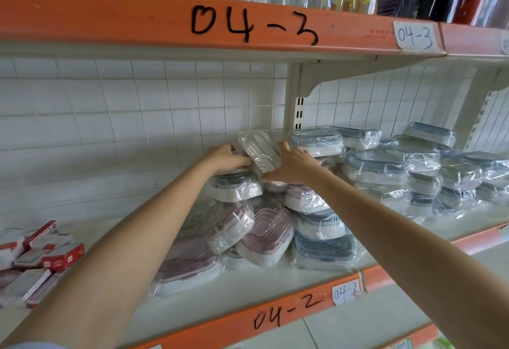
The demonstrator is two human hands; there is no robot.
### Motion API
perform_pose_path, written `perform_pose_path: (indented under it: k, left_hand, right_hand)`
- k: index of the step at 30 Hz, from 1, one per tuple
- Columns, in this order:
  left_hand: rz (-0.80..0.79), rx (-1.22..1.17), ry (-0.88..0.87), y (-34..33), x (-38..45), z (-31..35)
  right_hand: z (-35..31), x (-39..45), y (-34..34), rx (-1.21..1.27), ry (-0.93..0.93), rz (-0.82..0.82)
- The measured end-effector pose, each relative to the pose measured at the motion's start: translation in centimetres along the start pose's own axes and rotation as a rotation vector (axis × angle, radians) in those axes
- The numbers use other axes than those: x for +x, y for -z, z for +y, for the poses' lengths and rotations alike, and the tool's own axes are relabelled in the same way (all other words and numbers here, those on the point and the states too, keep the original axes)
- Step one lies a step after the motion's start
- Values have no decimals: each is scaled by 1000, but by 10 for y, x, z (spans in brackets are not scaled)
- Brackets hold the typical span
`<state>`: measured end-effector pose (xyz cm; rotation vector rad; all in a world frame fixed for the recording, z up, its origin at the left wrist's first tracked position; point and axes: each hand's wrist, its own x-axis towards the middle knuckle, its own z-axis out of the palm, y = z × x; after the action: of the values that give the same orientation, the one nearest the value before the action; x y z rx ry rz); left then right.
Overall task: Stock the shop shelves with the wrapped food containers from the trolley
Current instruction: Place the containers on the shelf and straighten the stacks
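A white wrapped food container (pixel 257 149) stands tilted on its edge at the top of a pile of wrapped containers (pixel 264 227) on the shelf marked 04-2 (pixel 286 313). My left hand (pixel 223 157) grips its left side with curled fingers. My right hand (pixel 292 165) presses flat against its right side, fingers straight. The pile below holds pink-lidded and blue-lidded sets in clear film. The trolley is out of view.
More blue-lidded wrapped containers (pixel 399 166) are stacked to the right, past a white shelf upright (pixel 293 100). Red and white flat boxes (pixel 35 255) lie at the left of the shelf. The orange shelf marked 04-3 (pixel 248 26) hangs close overhead.
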<state>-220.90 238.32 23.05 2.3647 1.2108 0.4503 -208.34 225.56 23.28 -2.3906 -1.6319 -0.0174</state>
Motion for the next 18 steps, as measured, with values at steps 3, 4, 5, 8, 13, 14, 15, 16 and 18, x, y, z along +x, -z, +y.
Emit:
perform_pose_path:
  k: [3, 4, 5, 8, 13, 14, 15, 16, 18]
  left_hand:
    - [-85, -86, 30, 15, -8, -13]
    - [-100, -91, 49, 19, -11, -18]
    - [-100, -96, 68, 21, -14, -22]
    - [-34, -120, 137, 22, -23, -30]
    - [133, -272, 141, 13, -46, -32]
    - [179, -288, 130, 11, -51, -32]
    - [225, -275, 120, 10, -55, -32]
    - [274, -249, 107, 9, -58, -32]
    - [379, -195, 82, 9, -66, -29]
  right_hand:
    - [1, 2, -5, 74, 5, 22]
    - [0, 3, -6, 83, 13, 20]
    - [-2, 3, -8, 89, 23, 11]
    - [-10, 4, -10, 142, 31, -31]
    - [-14, 7, -12, 303, -69, 9]
    - [-15, 6, -12, 300, -71, 36]
    - [-17, 4, -11, 293, -65, 64]
    - [-18, 1, -10, 285, -58, 91]
    - [-20, -4, -9, 271, -46, 139]
